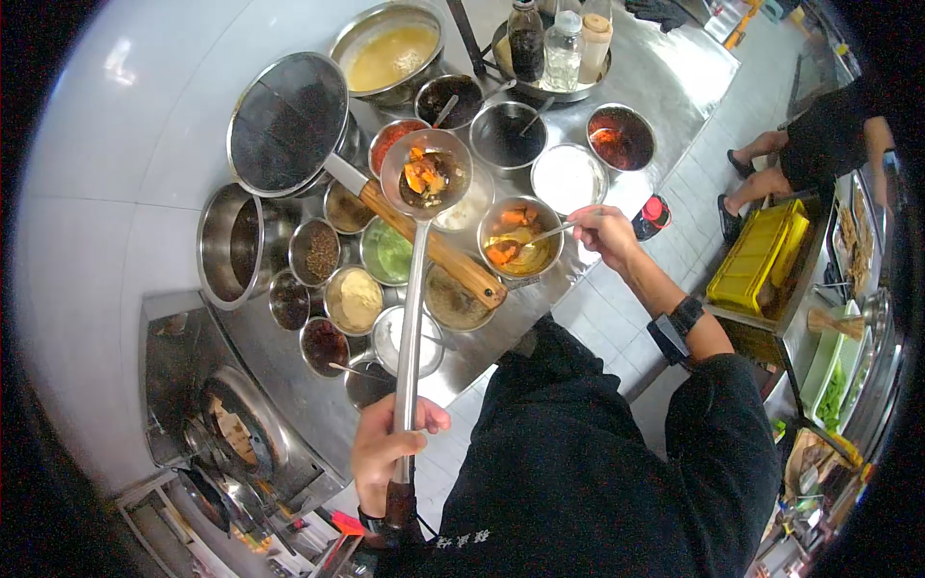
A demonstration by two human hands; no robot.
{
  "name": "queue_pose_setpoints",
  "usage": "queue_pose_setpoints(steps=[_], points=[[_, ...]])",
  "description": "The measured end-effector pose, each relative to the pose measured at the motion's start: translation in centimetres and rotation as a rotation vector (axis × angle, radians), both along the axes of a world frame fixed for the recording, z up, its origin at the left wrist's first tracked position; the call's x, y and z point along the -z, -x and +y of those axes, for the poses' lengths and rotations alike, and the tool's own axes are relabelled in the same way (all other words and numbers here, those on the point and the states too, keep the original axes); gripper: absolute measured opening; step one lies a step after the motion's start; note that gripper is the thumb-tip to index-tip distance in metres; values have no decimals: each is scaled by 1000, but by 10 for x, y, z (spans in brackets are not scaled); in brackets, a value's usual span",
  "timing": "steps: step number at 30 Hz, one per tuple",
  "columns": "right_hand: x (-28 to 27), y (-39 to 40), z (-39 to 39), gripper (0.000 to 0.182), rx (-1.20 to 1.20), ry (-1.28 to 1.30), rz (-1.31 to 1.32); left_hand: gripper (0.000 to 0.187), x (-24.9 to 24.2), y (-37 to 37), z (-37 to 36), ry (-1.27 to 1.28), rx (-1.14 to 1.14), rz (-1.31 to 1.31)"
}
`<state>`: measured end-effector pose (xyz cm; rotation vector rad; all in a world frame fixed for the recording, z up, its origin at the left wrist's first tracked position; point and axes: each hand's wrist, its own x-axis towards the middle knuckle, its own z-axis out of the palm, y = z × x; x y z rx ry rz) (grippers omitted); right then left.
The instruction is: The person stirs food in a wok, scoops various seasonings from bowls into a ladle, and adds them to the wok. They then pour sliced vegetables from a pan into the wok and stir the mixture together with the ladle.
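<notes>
My left hand [387, 451] is closed around the handle of a long metal ladle [411, 337]. In the ladle's bowl lie orange chunks and brown bits in dark liquid, held above the seasoning bowls. With its fingers pinched, my right hand [609, 236] grips a thin metal spoon [559, 229]. The spoon's tip dips into a steel bowl [551, 258] of orange and yellow paste. Passing beneath the ladle is the wooden handle [462, 268] of a large mesh strainer [289, 120].
Several seasoning bowls crowd the steel table [665, 91], including white powder [568, 178] and green paste [387, 252]. A basin [337, 58] of yellow liquid and a tray of bottles [564, 53] stand at the back. Another person [829, 135] stands right, near a yellow crate [761, 255].
</notes>
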<state>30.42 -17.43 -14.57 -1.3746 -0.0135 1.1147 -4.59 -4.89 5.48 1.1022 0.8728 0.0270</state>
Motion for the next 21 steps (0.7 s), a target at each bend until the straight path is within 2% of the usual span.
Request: queue_pose_setpoints(steps=[5,8,11,16,19,21], points=[[-39,-13,-13,12,144,-136,80,21,-7,-4,-2,-7,4,6],[-69,-12,-16,15,190,-369,-6,20,3,0,0,5,45,-24],[-102,5,-4,17,239,-501,-253,20,8,3,-2,39,52,-56],[-126,25,18,22,-144,-442,-1263,21,9,8,-5,64,64,-98],[-135,30,31,26,-272,-494,-1564,21,0,12,-13,69,20,-124],[-145,33,41,29,-308,-576,-1643,21,-2,19,-21,80,-41,-151]])
